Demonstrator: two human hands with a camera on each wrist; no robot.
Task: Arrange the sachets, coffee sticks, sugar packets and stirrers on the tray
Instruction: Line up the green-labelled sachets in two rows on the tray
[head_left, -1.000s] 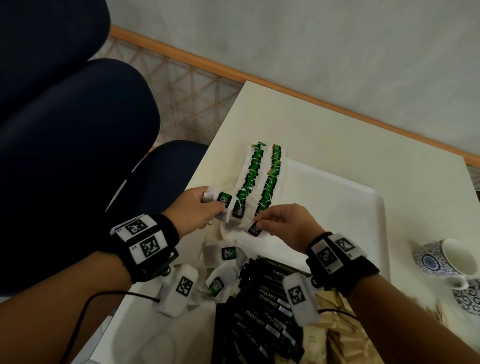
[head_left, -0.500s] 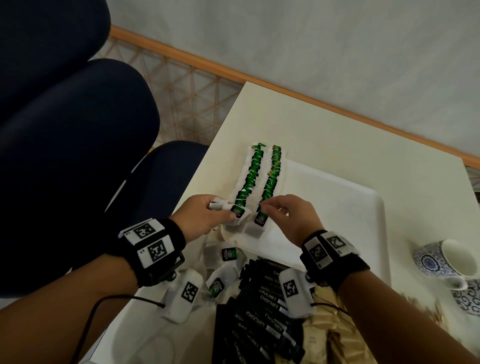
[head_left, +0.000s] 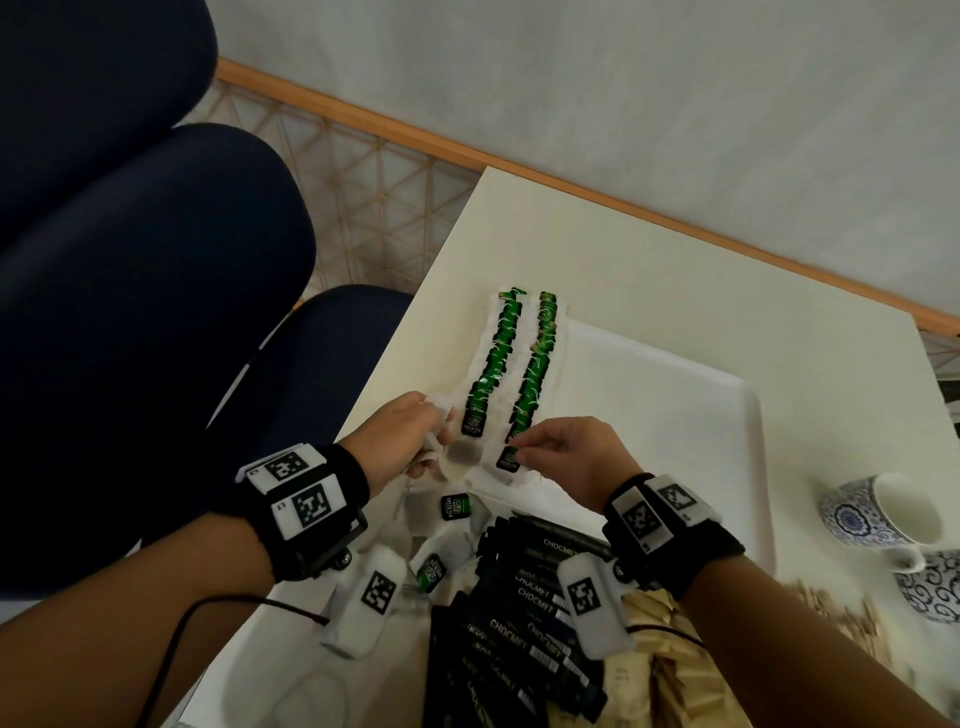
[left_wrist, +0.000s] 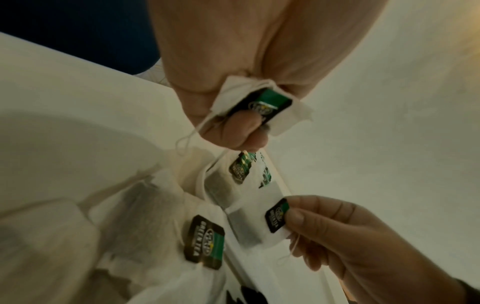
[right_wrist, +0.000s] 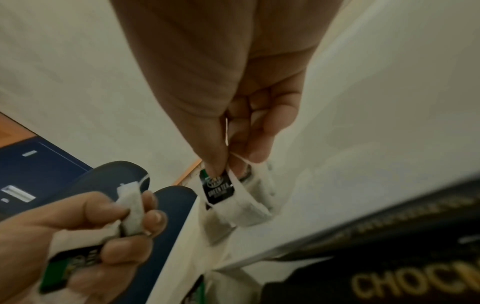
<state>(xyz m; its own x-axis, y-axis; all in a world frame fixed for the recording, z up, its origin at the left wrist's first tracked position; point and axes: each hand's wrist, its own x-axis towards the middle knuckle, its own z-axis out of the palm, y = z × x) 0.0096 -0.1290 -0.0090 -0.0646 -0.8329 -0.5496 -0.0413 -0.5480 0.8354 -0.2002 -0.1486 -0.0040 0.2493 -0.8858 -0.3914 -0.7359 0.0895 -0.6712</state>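
Two rows of green-tagged tea sachets, the left row (head_left: 493, 364) and the right row (head_left: 535, 374), lie along the left side of the white tray (head_left: 675, 395). My left hand (head_left: 436, 436) grips a white sachet (left_wrist: 262, 105) with its green tag showing, at the near end of the left row. My right hand (head_left: 517, 452) pinches the tag of another sachet (left_wrist: 276, 216) between thumb and finger, at the near end of the right row; that sachet (right_wrist: 221, 186) hangs low over the tray. Black coffee sticks (head_left: 519, 623) are piled under my right wrist.
Loose sachets (head_left: 454, 506) lie near the tray's front corner. Brown sugar packets (head_left: 670, 675) and wooden stirrers (head_left: 831, 618) lie at the lower right. Two blue-patterned cups (head_left: 878, 514) stand to the right of the tray. A dark blue chair (head_left: 156, 312) stands left of the table.
Both hands have moved slightly away from me, up to the near ends of the two rows. My right hand has brought its sachet down against the right row.
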